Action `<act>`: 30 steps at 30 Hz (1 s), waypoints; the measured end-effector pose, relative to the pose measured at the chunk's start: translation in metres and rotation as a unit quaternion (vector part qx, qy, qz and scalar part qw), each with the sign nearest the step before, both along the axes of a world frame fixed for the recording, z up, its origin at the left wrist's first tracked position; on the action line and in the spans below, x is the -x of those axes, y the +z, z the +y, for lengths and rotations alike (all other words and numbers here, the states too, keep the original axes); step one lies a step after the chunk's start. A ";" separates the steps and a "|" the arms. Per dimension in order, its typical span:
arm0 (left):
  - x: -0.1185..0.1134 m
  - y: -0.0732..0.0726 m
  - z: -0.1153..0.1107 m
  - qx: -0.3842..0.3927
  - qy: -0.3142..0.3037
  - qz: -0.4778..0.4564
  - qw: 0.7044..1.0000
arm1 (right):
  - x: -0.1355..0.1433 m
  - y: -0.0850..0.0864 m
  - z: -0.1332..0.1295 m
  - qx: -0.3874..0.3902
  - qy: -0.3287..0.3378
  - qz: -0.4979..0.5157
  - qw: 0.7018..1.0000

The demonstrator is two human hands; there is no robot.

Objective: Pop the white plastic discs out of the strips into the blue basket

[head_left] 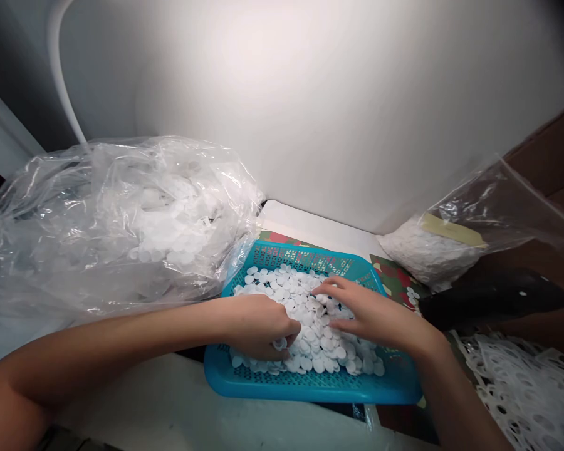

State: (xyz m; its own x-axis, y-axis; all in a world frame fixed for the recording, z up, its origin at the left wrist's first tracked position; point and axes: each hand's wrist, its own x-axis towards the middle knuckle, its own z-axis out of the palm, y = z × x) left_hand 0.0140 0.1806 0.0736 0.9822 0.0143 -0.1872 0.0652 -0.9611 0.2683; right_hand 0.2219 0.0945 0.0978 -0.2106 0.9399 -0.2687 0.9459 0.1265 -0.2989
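Big clear plastic bag [75,219] w/ white pcs, L side of frame, up against blue perforated basket [310,396]; 2nd clear bag [423,250] at R. Basket, lower ctr, holds white discs [319,341]. L hand [263,326] in basket, fingers curled on a few discs; R hand [357,310] fingers apart, over discs. Pale wall behind.
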 end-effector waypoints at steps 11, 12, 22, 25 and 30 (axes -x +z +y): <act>0.000 0.000 0.000 0.006 0.003 0.003 1.000 | 0.001 0.001 0.005 -0.024 -0.001 0.012 1.000; 0.000 0.000 0.000 0.010 0.003 0.003 1.000 | 0.000 0.003 0.005 -0.038 -0.008 0.010 0.999; 0.000 -0.001 0.001 -0.001 0.000 0.013 1.000 | 0.010 0.006 -0.004 0.013 0.036 0.035 0.999; 0.000 -0.002 0.001 -0.006 -0.007 0.005 1.000 | 0.014 0.000 -0.004 0.043 0.049 0.039 0.997; 0.000 -0.002 0.000 -0.013 -0.010 -0.002 1.000 | 0.010 -0.002 -0.001 0.026 0.038 0.033 0.998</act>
State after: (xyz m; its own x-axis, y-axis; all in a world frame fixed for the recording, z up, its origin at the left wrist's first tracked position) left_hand 0.0138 0.1809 0.0720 0.9831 0.0000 -0.1830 0.0454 -0.9687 0.2439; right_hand 0.2117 0.0937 0.0954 -0.2993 0.9055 -0.3010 0.9125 0.1794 -0.3677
